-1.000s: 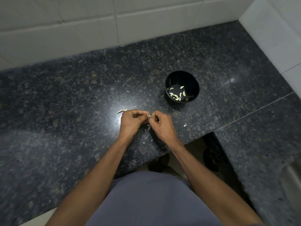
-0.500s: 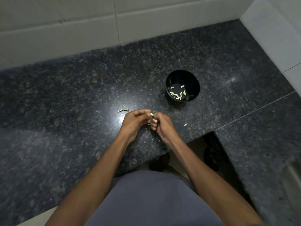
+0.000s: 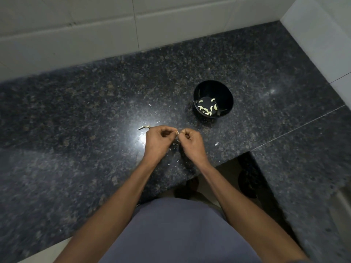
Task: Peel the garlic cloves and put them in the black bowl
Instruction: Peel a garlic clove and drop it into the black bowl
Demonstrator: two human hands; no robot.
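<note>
Over a dark granite counter (image 3: 76, 114), the left hand (image 3: 158, 142) and right hand (image 3: 191, 143) meet, fingertips pinching a small garlic clove (image 3: 177, 133) between them, apparently mid-peel. Next, once bare, it likely goes into the black bowl (image 3: 227, 92) nearby, which already holds peeled cloves (image 3: 207, 108).

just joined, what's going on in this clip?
A person is peeling garlic over a dark granite counter. The left hand and right hand meet fingertip to fingertip, pinching a small garlic clove between them. Several peeled cloves already lie in the black bowl beyond the hands. Bits of skin are scattered on the counter, plus a stem piece by the left hand.
</note>
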